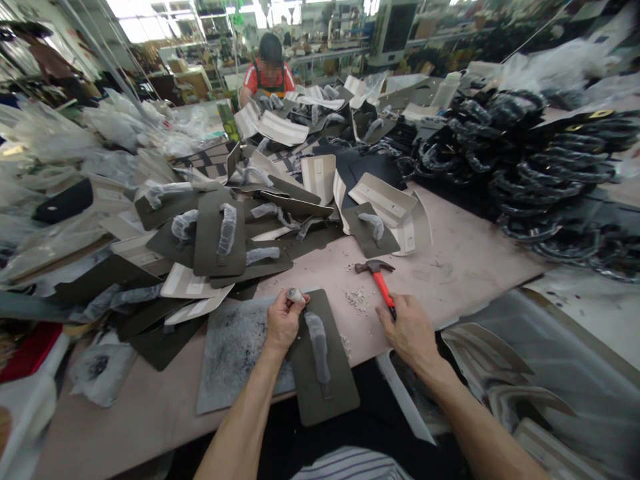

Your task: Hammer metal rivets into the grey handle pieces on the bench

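Note:
My left hand [283, 321] is closed around a short, pale metal punch [295, 295], its round end facing up. Just beside that hand a dark olive panel [343, 399] lies partly over a scuffed grey slab [220, 383] and juts past the table's front edge. On the panel is a handle [318, 343] wrapped in clear film. My right hand [413, 332] has its fingers around the lower grip of a claw hammer [382, 285] with a red handle. The hammer's dark head rests on or just above the table; which, I cannot tell.
Small metal bits [356, 300] lie scattered on the table [455, 267]. A heap of similar panels [207, 247] covers the left and middle. Film-wrapped black handles [530, 173] are piled at right. Curved beige panels [485, 353] sit low at right. A person [270, 73] sits across the table.

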Motion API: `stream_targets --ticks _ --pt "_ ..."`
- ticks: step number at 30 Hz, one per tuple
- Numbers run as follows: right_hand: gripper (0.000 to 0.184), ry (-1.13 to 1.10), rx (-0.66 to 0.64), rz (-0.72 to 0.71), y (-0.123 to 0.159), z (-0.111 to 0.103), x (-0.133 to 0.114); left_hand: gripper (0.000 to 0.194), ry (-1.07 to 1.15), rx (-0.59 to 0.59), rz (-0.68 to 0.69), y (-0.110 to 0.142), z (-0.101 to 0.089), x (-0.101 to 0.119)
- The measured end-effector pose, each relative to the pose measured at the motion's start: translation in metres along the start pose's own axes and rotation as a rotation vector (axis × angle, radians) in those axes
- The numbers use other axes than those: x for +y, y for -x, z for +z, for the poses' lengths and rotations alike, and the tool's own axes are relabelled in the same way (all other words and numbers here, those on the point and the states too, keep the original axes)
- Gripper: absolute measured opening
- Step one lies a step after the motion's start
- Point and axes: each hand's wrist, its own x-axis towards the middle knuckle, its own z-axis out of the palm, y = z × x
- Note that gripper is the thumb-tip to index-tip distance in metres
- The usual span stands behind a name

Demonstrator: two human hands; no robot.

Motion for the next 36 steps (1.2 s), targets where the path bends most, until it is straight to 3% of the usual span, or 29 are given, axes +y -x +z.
stream_targets --ticks 3,5,8,10,12,15,18,21,24,27,30,32,34,36 --pt "0.029 0.125 -0.111 0.042 -0.003 0.006 0.019 0.019 -0.049 -0.012 0.011 0.0 -0.001 0.0" --pt "0.021 0.045 -0.167 0.107 -0.005 0.008 0.023 0.016 -0.088 -0.019 0.017 0.0 -0.001 0.001" --pt "0.006 -0.421 -0.306 0.353 -0.016 0.005 0.02 0.012 -0.151 -0.032 0.03 0.0 0.0 0.006" --pt "0.006 -0.73 -0.437 0.476 -0.026 -0.002 0.014 0.01 -0.197 -0.039 0.046 0.0 0.001 0.01" --pt "0.007 -0.889 -0.532 0.502 -0.034 -0.012 0.004 0.009 -0.25 -0.047 0.074 0.001 0.002 0.014" --pt "0.014 -1.016 -0.558 0.491 -0.033 -0.03 -0.018 0.01 -0.304 -0.075 0.133 0.002 0.003 0.015" --pt "0.03 -0.997 -0.385 0.284 -0.018 -0.048 -0.039 0.011 -0.334 -0.097 0.174 0.004 0.003 0.013" --pt "0.031 -0.608 -0.199 -0.139 -0.005 -0.063 -0.052 0.013 -0.357 -0.096 0.185 0.006 0.003 0.01" --pt "0.023 -0.216 -0.26 -0.399 -0.006 -0.084 -0.058 0.013 -0.355 -0.081 0.186 0.007 0.003 0.011" --pt "0.025 -0.183 -0.158 -0.471 -0.018 -0.119 -0.068 0.012 -0.329 -0.082 0.181 0.007 0.004 0.014" --pt "0.028 -0.447 0.181 -0.38 -0.023 -0.147 -0.08 0.012 -0.29 -0.083 0.173 0.007 0.004 0.014" --pt "0.029 -0.567 0.346 -0.298 -0.019 -0.145 -0.085 0.013 -0.299 -0.081 0.178 0.007 0.003 0.013" --pt "0.031 -0.499 0.288 -0.332 -0.011 -0.127 -0.083 0.014 -0.327 -0.083 0.189 0.007 0.003 0.011" --pt "0.031 -0.301 0.024 -0.447 -0.004 -0.104 -0.077 0.014 -0.346 -0.09 0.194 0.008 0.003 0.01"
